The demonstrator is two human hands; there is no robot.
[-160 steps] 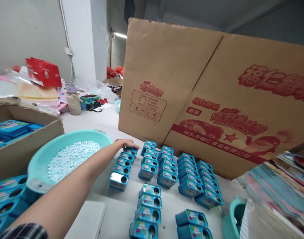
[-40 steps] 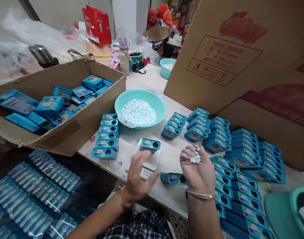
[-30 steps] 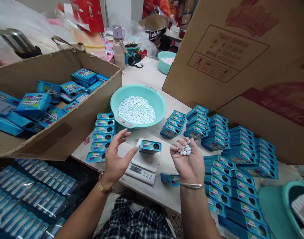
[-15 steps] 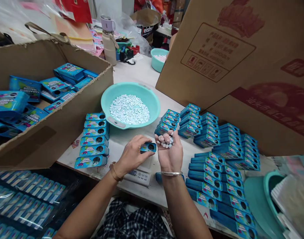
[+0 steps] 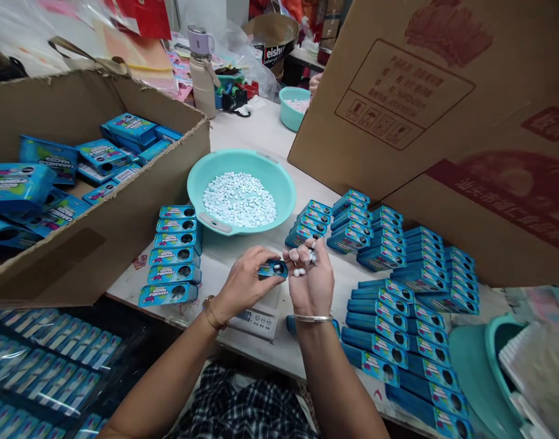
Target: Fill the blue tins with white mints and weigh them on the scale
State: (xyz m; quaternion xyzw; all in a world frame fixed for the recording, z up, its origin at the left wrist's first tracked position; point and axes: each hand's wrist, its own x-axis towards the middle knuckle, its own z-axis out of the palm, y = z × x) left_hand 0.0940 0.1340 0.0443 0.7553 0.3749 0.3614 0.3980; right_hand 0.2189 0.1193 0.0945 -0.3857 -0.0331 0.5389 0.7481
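Note:
My left hand grips a small blue candy box, its round hole facing up with pale candy showing inside. Palm up beside it, my right hand has its fingers curled around a few white candies, close to the box's end. Beneath my left hand sits a white digital scale, partly covered by the hand. A turquoise basin of small pale candies stands just beyond both hands.
Rows of blue boxes stand at the left and right. A cardboard carton with more blue boxes is at left; a large carton blocks the back right. A bottle and a second basin stand behind.
Fewer candies lie in my right palm, and its fingers have shifted. Pale candy now shows in the hole of the box, which stays in my left hand.

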